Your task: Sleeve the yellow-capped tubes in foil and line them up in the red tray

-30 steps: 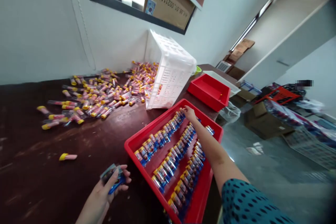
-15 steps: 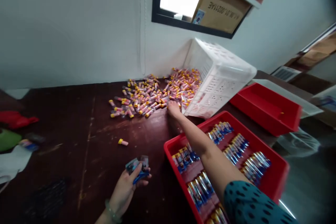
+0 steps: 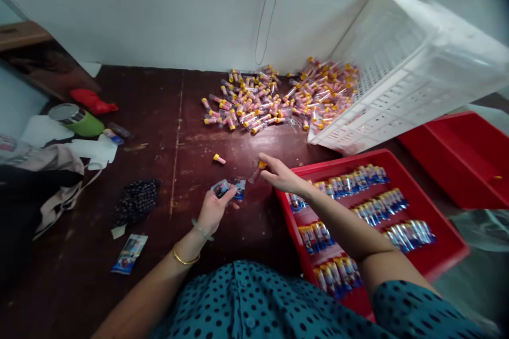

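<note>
My right hand [image 3: 278, 175] is closed on a clear tube with a yellow cap [image 3: 257, 169], held over the dark table just left of the red tray [image 3: 437, 254]. My left hand [image 3: 212, 209] pinches a few small printed cards [image 3: 228, 188] a short way from that tube. The red tray holds rows of filled blue-labelled tubes [image 3: 358, 206]. A heap of pink tubes with yellow caps [image 3: 278, 98] lies at the back of the table. One loose pink tube [image 3: 218, 159] rests alone on the table.
A tipped white plastic crate [image 3: 405, 74] leans over the heap. A second red tray [image 3: 461, 153] sits at the right. On the left lie a green lidded cup [image 3: 77, 119], a red cloth [image 3: 93, 100], papers, a dark patterned pouch [image 3: 135, 201] and a printed packet [image 3: 129, 253].
My right hand has drawn back from the heap with a tube in it and now sits near my left hand. The view has tilted down and swung left.
</note>
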Action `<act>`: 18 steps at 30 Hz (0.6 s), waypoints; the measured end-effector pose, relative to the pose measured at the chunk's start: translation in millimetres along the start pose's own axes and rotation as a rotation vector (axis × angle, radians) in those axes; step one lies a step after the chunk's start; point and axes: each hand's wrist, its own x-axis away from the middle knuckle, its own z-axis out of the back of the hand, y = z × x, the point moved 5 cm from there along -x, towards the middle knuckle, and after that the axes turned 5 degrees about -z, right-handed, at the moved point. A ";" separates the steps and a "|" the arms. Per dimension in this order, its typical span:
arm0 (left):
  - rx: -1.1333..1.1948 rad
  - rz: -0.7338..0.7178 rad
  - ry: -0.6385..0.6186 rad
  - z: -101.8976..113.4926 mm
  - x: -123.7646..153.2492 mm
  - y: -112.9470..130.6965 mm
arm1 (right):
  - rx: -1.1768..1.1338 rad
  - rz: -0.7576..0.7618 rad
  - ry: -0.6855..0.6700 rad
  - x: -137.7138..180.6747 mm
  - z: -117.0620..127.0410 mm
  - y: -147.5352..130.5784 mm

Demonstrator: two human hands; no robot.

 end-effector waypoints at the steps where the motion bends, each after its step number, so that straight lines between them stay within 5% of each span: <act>1: -0.015 -0.018 -0.011 -3.4 2.7 2.0 | -0.010 0.009 0.013 8.4 -7.1 -5.7; 6: -0.122 -0.039 -0.143 -16.1 14.5 12.9 | 0.095 0.128 -0.015 24.1 -26.4 -20.0; 10: -0.105 0.010 -0.146 -14.3 16.6 11.7 | 0.078 0.113 0.017 31.4 -16.9 -16.1; 18: -0.158 -0.001 -0.190 -15.8 18.1 12.5 | -0.564 -0.134 0.194 57.2 23.8 3.2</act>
